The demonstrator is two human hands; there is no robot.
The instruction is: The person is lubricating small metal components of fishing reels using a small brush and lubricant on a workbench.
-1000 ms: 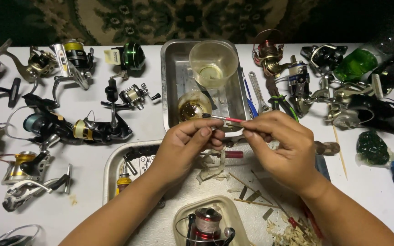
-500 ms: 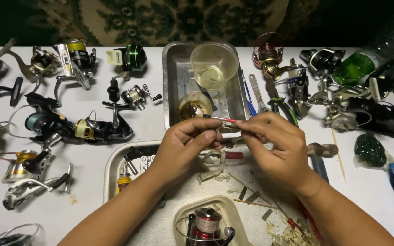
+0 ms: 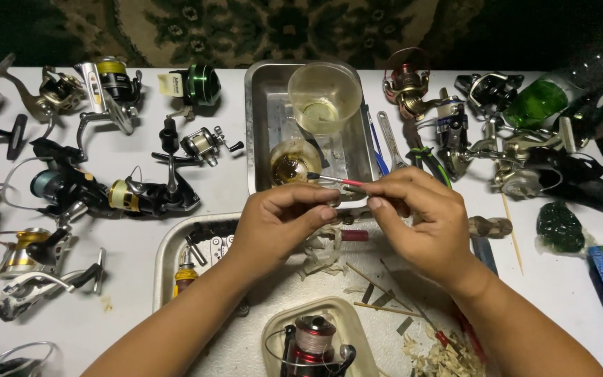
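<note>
Held part: your left hand (image 3: 284,223) and right hand (image 3: 423,220) pinch a small dark metal piece (image 3: 352,190) between fingertips.
Place: it hovers over the steel tray's (image 3: 258,132) near rim.
Brush: a thin red-handled brush (image 3: 336,181) touches it.
Handling: likely light, stiff, oily-slick; pinch its ends firmly.
</note>
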